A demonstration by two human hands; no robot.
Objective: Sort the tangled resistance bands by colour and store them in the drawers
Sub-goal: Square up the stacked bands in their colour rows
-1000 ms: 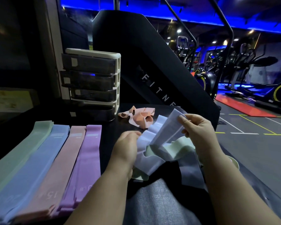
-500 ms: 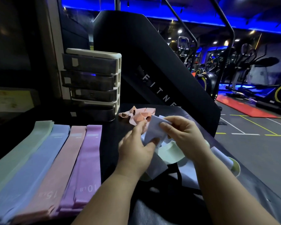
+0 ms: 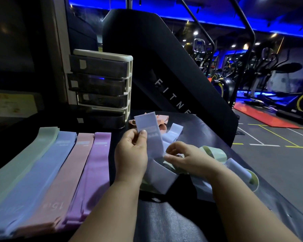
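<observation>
Blue band held up over the tangle, both hands on it.
Your left hand (image 3: pixel 131 154) pinches the blue band (image 3: pixel 150 135) between thumb and fingers; your right hand (image 3: pixel 187 158) nips its lower edge with curled fingers, just above the tangled bands (image 3: pixel 213 152) on the black table (image 3: pixel 208 126), in front of the drawers (image 3: pixel 101 88).

Gym, exercise bikes (image 3: pixel 222 86), elliptical trainers (image 3: pixel 269 74), blue ceiling lighting (image 3: pixel 217 25)
</observation>
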